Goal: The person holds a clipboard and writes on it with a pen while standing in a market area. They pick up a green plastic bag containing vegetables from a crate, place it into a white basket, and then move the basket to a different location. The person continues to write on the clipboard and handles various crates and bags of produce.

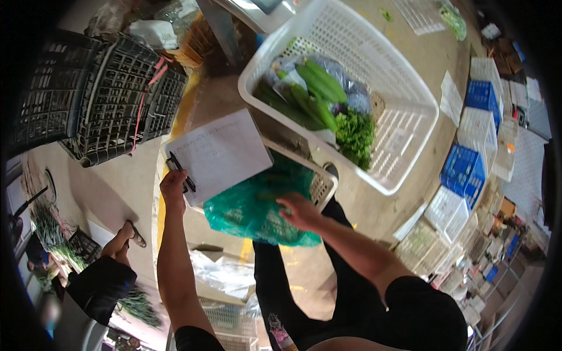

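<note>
My left hand [173,186] is closed on the clip end of a clipboard [225,153] that carries a white sheet with faint handwriting. A black pen [189,181] lies along the clip beside my fingers. My right hand [301,212] is over a green plastic bag [240,207], its fingers loosely apart; whether they touch the bag is hard to tell. The bag sits in a pale crate [325,186], partly hidden under the clipboard. Ahead, a large white basket [404,126] holds several green cucumber-like vegetables [319,85], leafy greens [355,137] and bluish plastic bags.
Black crates [117,99] are stacked at the far left. White and blue crates [464,169] line the right side. A scale-like metal device [263,14] stands at the top. Another person [105,286] is at the lower left, near bundles of long greens. Clear plastic [225,274] lies below the bag.
</note>
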Demonstrator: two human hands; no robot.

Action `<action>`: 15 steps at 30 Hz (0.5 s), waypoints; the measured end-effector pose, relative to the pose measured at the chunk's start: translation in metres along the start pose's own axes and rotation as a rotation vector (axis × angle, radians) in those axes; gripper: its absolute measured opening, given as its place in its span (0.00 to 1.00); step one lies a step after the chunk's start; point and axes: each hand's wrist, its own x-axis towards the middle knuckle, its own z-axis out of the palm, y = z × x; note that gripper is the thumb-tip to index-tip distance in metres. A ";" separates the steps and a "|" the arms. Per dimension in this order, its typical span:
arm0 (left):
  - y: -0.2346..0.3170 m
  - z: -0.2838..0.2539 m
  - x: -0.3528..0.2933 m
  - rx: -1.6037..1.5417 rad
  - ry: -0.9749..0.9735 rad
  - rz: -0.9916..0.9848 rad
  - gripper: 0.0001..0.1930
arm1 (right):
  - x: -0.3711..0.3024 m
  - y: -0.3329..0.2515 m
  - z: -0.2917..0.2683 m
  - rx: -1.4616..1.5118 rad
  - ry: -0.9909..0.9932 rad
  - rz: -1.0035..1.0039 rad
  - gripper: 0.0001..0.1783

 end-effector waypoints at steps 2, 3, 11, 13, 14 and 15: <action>0.009 -0.002 -0.018 0.000 0.042 -0.031 0.07 | 0.025 -0.030 -0.072 -0.010 0.302 -0.176 0.16; -0.001 -0.013 -0.031 -0.011 0.056 -0.039 0.07 | 0.031 -0.038 -0.105 -0.067 0.440 -0.151 0.12; 0.019 -0.005 -0.140 -0.107 0.222 -0.163 0.08 | 0.170 0.078 -0.218 -0.377 0.504 0.224 0.23; 0.029 0.008 -0.168 -0.141 0.296 -0.175 0.08 | 0.174 0.082 -0.207 -0.438 0.535 0.222 0.26; 0.028 0.008 -0.183 -0.156 0.316 -0.187 0.08 | 0.175 0.082 -0.208 -0.471 0.556 0.222 0.27; 0.028 0.007 -0.197 -0.158 0.296 -0.139 0.08 | 0.179 0.073 -0.210 -0.399 0.636 0.157 0.27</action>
